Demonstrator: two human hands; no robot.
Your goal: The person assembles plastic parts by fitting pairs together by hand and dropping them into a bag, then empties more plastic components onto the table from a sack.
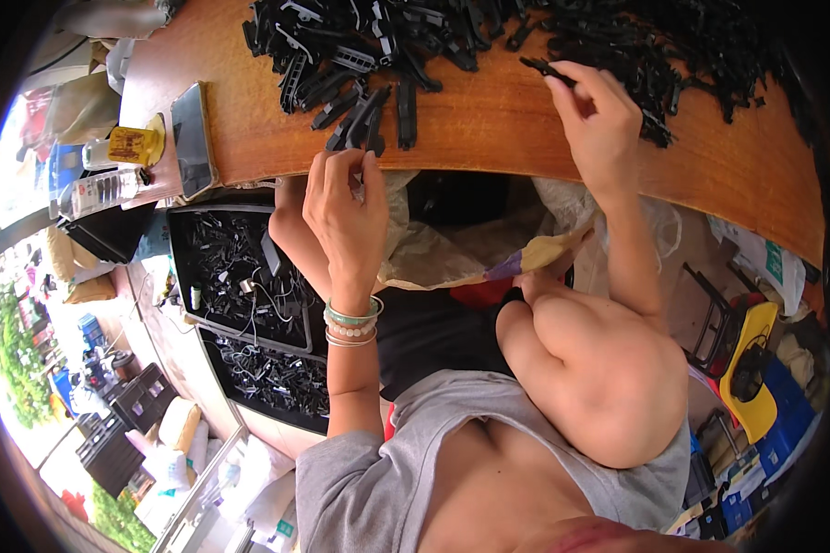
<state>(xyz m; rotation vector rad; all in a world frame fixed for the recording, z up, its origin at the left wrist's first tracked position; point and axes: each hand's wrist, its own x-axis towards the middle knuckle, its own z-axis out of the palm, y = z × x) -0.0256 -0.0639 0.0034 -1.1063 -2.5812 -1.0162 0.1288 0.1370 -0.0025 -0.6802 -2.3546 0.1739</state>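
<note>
My left hand (346,207), with bracelets on its wrist, is at the table's near edge. Its fingers are pinched together at the lower ends of dark plastic pieces (364,120), which lean toward the pile behind. My right hand (599,124) is raised over the table to the right, with thumb and forefinger closed on a small, slim black plastic part (546,70). Ahead of the left hand spreads a heap of longer black plastic pieces (350,60). Beyond the right hand lies a heap of smaller black parts (655,46).
A phone-like dark slab (192,138) and a yellow container (134,146) sit at the wooden table's (489,120) left end. Below are black trays (309,346) full of small parts and cables. An open plastic bag (443,263) hangs under the edge; a yellow-backed chair (752,378) stands right.
</note>
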